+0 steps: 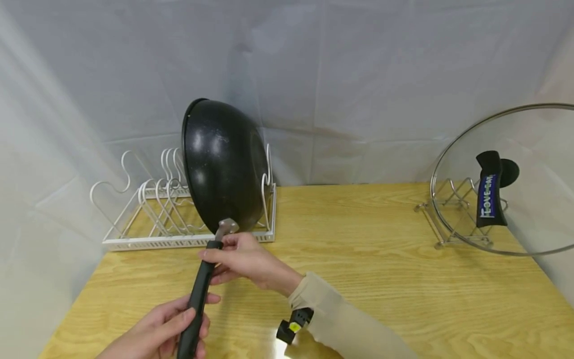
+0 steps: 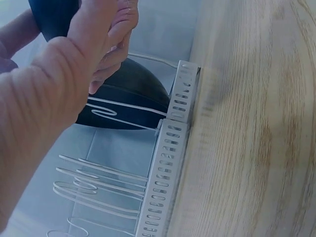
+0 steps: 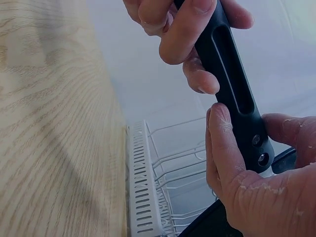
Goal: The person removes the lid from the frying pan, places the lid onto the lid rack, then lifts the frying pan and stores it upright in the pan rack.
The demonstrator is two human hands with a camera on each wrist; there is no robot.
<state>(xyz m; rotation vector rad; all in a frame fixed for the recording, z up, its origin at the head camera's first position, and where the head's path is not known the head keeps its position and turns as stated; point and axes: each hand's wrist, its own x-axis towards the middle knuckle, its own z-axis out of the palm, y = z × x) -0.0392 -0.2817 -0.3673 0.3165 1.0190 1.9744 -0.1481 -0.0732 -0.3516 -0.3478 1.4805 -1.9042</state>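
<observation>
A black wok (image 1: 224, 159) stands tipped on its side in the right part of a white wire dish rack (image 1: 188, 241), its rounded underside facing right. Its long black handle (image 1: 200, 284) slants down toward the front. My left hand (image 1: 163, 326) grips the handle near its lower end, thumb on top. Higher up, close to the metal bracket, my right hand (image 1: 244, 262) holds the same handle between thumb and fingers. The right wrist view shows both hands on the handle (image 3: 232, 74). In the left wrist view, the wok (image 2: 133, 84) sits between the rack's wires.
At the right, a glass lid (image 1: 441, 219) with a black handle (image 1: 490, 189) stands upright in a small metal wire stand (image 1: 430, 224). The wooden table (image 1: 350, 239) meets a pale sheet (image 1: 358, 89) at the back. More wire dividers (image 1: 166, 204) rise left of the wok.
</observation>
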